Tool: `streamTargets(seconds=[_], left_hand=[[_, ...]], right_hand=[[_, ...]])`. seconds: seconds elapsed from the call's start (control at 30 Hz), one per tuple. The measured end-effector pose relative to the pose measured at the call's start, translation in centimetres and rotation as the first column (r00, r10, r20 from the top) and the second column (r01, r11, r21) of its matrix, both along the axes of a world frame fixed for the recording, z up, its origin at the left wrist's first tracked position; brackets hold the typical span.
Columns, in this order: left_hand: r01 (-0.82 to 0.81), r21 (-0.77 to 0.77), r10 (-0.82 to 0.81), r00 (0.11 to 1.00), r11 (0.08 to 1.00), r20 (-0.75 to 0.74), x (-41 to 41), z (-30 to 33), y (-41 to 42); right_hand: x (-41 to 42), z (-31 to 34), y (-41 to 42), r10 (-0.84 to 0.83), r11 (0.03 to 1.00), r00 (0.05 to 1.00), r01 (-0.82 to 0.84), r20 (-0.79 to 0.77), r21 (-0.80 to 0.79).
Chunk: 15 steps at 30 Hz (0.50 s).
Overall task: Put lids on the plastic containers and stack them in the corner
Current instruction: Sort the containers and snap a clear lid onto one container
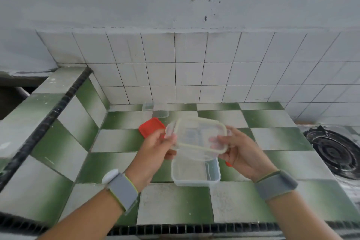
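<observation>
Both hands hold a clear rectangular lid (196, 136) with a pale rim and side clips, tilted above the counter. My left hand (155, 148) grips its left clip edge and my right hand (239, 150) grips its right edge. Directly below and nearer to me, an open clear plastic container (194, 173) rests on the green-and-white tiled counter (175, 204). A red lid (151, 126) lies flat behind my left hand. A second small clear container (155, 110) sits at the back near the tiled wall. A small orange-red piece (228, 164) peeks out under my right hand.
A raised tiled ledge (64, 103) with a dark strip borders the counter on the left, forming a corner with the white wall tiles (194, 76). A gas burner (337, 152) sits at the right edge. The counter's front edge has a dark trim (194, 229).
</observation>
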<state>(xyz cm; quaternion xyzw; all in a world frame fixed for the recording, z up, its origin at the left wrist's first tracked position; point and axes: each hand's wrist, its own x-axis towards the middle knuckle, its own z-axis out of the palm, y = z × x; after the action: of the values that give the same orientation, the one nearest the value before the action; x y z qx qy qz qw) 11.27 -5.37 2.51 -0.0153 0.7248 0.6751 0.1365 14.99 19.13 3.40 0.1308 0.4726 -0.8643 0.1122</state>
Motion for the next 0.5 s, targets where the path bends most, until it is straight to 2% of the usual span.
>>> streamTargets(seconds=[0.07,0.27,0.37,0.5], left_hand=[[-0.013,0.034,0.008,0.990,0.999,0.140,0.3,-1.0,-0.1],[0.044,-0.036,-0.032,0.960,0.998,0.279,0.3,-4.0,-2.2],[0.091,-0.089,-0.070,0.974,0.992,0.218,0.4,-4.8,-2.6],[0.094,-0.189,-0.073,0.991,0.977,0.114,0.4,-5.0,-2.1]], right_hand=[[0.8,-1.2,-0.1,-0.011,0.999,0.999,0.009,0.030,0.053],[1.8,-2.8,-0.4,0.043,0.915,0.989,-0.095,0.140,0.392],[1.8,-3.4,-1.1,0.040,0.873,0.984,-0.118,0.172,0.473],[1.5,-4.2,-1.3,-0.044,0.803,0.988,-0.053,0.146,0.594]])
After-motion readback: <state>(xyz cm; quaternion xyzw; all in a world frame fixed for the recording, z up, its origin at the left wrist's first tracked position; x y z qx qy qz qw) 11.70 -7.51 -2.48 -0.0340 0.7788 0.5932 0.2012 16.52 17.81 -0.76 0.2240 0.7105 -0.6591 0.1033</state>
